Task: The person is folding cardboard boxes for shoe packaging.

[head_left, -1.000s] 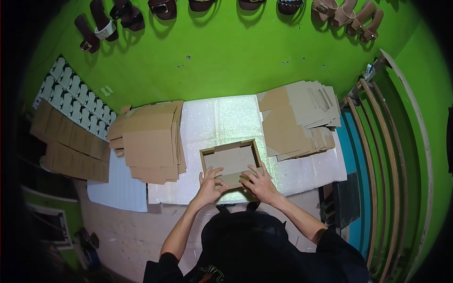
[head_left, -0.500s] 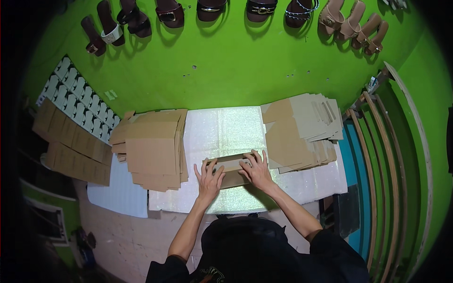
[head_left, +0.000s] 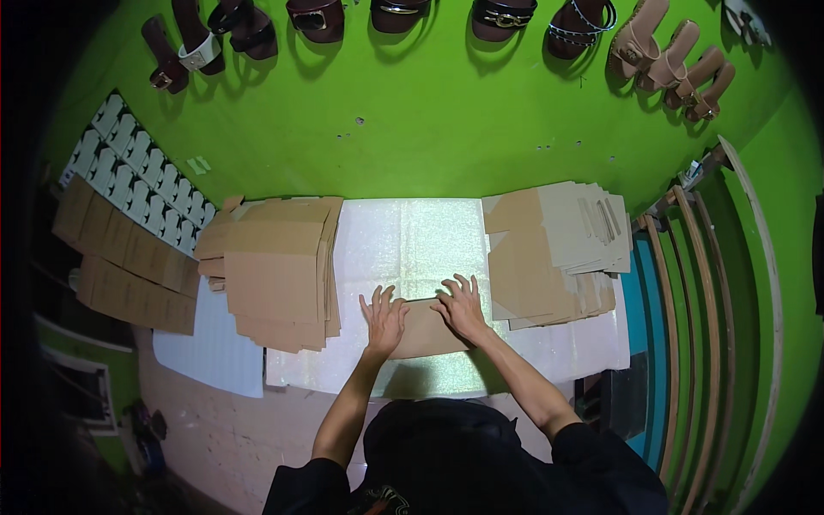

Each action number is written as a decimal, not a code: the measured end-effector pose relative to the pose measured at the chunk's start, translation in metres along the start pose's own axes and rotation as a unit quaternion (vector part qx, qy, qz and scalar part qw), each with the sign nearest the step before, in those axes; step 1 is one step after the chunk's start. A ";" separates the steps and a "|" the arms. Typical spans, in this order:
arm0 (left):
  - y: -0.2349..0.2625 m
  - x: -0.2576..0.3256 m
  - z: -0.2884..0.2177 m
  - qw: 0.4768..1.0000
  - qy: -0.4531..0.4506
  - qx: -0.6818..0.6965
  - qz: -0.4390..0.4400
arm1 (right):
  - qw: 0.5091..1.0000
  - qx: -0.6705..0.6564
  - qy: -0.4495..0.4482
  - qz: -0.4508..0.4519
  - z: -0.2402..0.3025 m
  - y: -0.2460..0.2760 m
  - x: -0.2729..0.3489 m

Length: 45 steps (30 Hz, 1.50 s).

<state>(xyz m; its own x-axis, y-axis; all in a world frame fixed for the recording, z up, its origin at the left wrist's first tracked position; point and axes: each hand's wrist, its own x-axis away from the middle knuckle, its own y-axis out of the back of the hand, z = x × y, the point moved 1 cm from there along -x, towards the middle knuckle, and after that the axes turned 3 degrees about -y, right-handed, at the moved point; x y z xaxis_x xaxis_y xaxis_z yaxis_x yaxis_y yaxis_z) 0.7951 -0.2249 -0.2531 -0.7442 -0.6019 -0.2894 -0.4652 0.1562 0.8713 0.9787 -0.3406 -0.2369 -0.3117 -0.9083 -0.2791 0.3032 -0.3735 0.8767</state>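
A small brown cardboard box (head_left: pixel 427 332) sits on the shiny whitish table cover right in front of me, with a flat brown face toward me. My left hand (head_left: pixel 385 322) grips its left far corner, thumb against the top edge and the other fingers bent over the far side. At the right far corner my right hand (head_left: pixel 461 311) holds the box the same way, its fingertips pointing away from me. A thin dark line shows along the far edge between the two thumbs. The inside of the box is hidden.
Stacks of flat cut cardboard lie left (head_left: pixel 275 270) and right (head_left: pixel 549 257) on the table (head_left: pixel 412 245). Brown boxes (head_left: pixel 129 257) and white boxes (head_left: pixel 142 176) are piled at far left. Sandals (head_left: pixel 502 19) hang on the green wall. Wooden rails (head_left: pixel 691 318) stand at right.
The box's open inside, visible before, is now out of sight behind a flat brown face. Both hands have shifted their grip to the far corners. The view has tilted slightly.
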 end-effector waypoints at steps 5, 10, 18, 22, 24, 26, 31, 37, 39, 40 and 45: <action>-0.017 0.000 0.014 1.000 0.001 0.009 -0.010 | 1.000 0.001 -0.007 0.013 -0.007 -0.013 -0.002; -0.029 -0.001 0.021 1.000 -0.003 0.016 -0.013 | 0.999 -0.009 -0.018 0.028 -0.014 -0.023 -0.001; -0.050 0.012 0.035 0.999 0.007 -0.046 0.005 | 0.995 0.023 -0.049 0.082 -0.016 -0.030 0.005; -0.052 0.013 0.034 0.998 -0.024 -0.051 -0.018 | 0.993 0.032 -0.071 0.088 -0.024 -0.036 0.014; -0.051 0.008 0.033 1.000 -0.006 0.013 -0.007 | 0.993 0.030 -0.071 0.092 -0.027 -0.037 0.016; -0.049 0.006 0.033 1.000 -0.006 0.015 -0.012 | 0.993 0.029 -0.069 0.097 -0.028 -0.037 0.016; -0.049 0.006 0.034 0.999 -0.017 0.010 -0.039 | 0.995 -0.002 -0.062 0.075 -0.027 -0.037 0.013; -0.039 0.017 0.035 1.000 0.007 0.008 0.008 | 0.995 0.102 0.005 0.023 -0.015 -0.037 0.013; -0.025 0.011 0.009 0.998 -0.041 -0.027 0.041 | 0.996 0.084 -0.002 0.008 -0.030 -0.043 0.021; -0.015 0.016 0.002 0.995 -0.061 0.017 0.081 | 0.998 0.055 0.000 0.000 -0.032 -0.047 0.023; 0.003 0.059 -0.040 0.975 -0.151 0.023 0.163 | 0.997 0.059 -0.021 0.047 -0.025 -0.038 0.022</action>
<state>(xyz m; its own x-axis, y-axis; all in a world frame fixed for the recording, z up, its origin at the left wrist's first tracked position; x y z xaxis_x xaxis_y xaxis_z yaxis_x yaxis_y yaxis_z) 0.7685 -0.2916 -0.2514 -0.9599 -0.2577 -0.1104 -0.1970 0.3399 0.9196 0.9823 -0.3513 -0.2863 -0.3256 -0.9283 -0.1797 0.2247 -0.2605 0.9390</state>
